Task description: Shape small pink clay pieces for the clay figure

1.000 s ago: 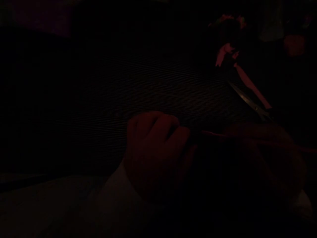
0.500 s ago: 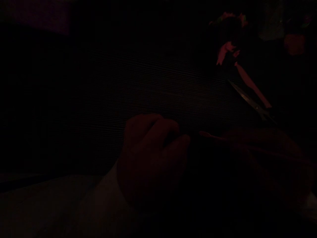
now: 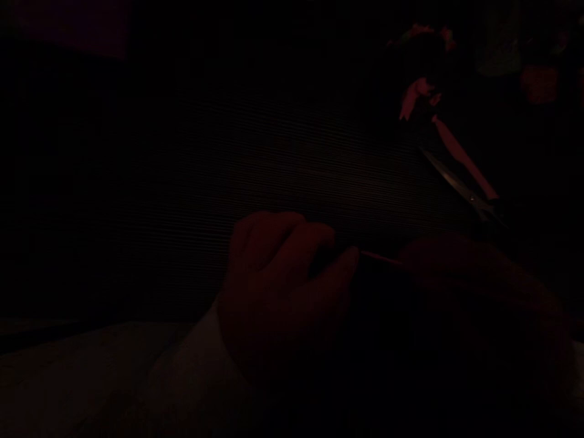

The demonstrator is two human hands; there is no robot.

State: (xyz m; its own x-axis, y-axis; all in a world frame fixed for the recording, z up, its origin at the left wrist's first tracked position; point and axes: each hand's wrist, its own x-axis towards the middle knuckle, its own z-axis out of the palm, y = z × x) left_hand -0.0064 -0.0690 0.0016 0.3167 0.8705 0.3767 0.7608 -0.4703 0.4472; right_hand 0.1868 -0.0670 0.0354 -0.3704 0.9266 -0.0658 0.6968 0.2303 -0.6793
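Observation:
The picture is very dark. Low in the middle, my left hand [image 3: 285, 274] is closed, its fingers curled and its thumb pointing right; what lies inside the curl is hidden. From the tip of that thumb a thin pink strip [image 3: 382, 257] runs rightward. Its other end goes into my right hand [image 3: 474, 277], whose dim fingers are closed on it. Whether the strip is gripped by the left thumb or only meets it, I cannot tell. Beyond the right hand lie scissors [image 3: 456, 184] with their blades pointing up and left.
Beside the scissors lies a wider pink strip [image 3: 463, 155]. Behind it are crumpled pink pieces [image 3: 414, 97] and a dim reddish cluster [image 3: 422, 29]. A reddish object [image 3: 539, 84] stands at the far right, a purple sheet [image 3: 77, 27] at the far left. The tabletop [image 3: 283, 158] is dark and grained.
My right hand has moved left, bringing the thin strip's end up to the left thumb. My left hand has shifted slightly right. The scissors and the pink pieces lie almost as before.

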